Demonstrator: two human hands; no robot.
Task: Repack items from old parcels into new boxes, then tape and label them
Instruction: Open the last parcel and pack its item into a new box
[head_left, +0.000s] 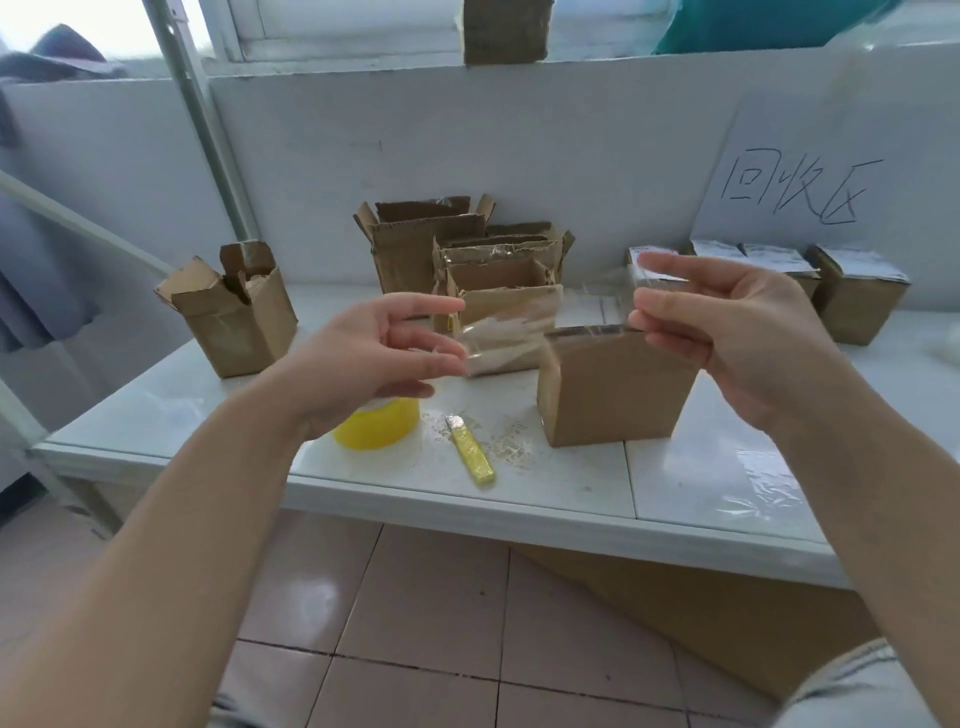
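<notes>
Left hand (384, 348), right hand (727, 332) each pinch end of clear tape (498, 332) above closed box (613, 400)

The strip of clear tape (514, 332) between the hands is nearly see-through and blurred. Its edges fade out, and whether the left hand (374, 348) or the right hand (727, 332) actually pinches it cannot be told. The left wrist covers the upper part of the round yellow tape roll (384, 431). The right hand hides the top right corner of the closed brown cardboard box (613, 395). Print on the white labels (862, 262) at far right is too small to read. The open, torn brown boxes (467, 249) hide their insides. The white table (701, 467) is cut off by the right edge, and a brown cardboard slab (506, 31) and a teal cloth (753, 23) by the top edge.
</notes>
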